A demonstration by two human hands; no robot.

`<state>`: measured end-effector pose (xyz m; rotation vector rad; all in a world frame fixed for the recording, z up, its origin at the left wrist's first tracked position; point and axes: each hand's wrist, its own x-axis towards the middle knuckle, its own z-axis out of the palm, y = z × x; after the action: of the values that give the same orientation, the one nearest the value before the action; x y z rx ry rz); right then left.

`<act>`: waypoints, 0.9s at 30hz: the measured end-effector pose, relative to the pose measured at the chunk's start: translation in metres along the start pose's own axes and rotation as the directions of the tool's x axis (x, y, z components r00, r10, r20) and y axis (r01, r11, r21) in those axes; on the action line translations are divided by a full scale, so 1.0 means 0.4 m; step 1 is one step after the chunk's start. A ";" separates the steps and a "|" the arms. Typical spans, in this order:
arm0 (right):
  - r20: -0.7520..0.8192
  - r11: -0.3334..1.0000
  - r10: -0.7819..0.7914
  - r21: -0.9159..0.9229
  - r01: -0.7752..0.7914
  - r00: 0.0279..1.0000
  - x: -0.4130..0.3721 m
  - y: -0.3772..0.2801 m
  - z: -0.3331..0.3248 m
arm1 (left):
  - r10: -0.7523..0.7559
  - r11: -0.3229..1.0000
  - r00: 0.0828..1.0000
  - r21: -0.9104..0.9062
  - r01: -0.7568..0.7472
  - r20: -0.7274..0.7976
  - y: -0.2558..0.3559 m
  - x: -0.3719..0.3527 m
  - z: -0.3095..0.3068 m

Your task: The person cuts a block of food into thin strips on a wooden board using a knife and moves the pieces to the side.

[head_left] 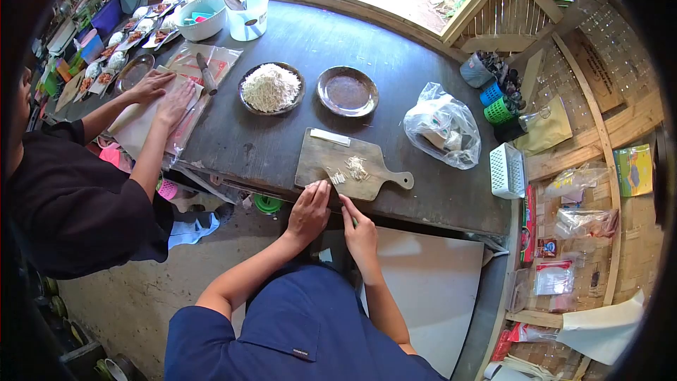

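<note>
A wooden cutting board (310,159) with a handle lies at the table's front edge. My right hand (360,233) grips a knife (338,182), its blade resting over the board beside my left fingertips. My left hand (310,206) has its fingers bunched at the board's front edge, pressing on a pale piece mostly hidden beneath them. Thin pale strips (357,168) lie in a small heap right of the blade. A whole white slab (330,137) rests along the board's far edge.
Behind the board stand a bowl heaped with pale shreds (271,87) and a brown plate (348,92). A plastic bag (443,125) and a white basket (508,171) are on the right. At left, another person's hands (173,102) press on paper near a second knife (206,74).
</note>
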<state>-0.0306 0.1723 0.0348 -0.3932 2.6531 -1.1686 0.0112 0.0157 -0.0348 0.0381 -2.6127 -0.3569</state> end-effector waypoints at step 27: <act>-0.005 0.996 0.022 -0.089 -0.023 1.000 -0.024 -0.038 -0.015 | 0.009 1.000 1.000 0.007 -0.009 -0.010 -0.016 -0.002 0.015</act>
<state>-0.0212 0.1695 0.0511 -0.3756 2.7126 -1.0483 0.0088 0.0111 -0.0421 0.0303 -2.6031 -0.3434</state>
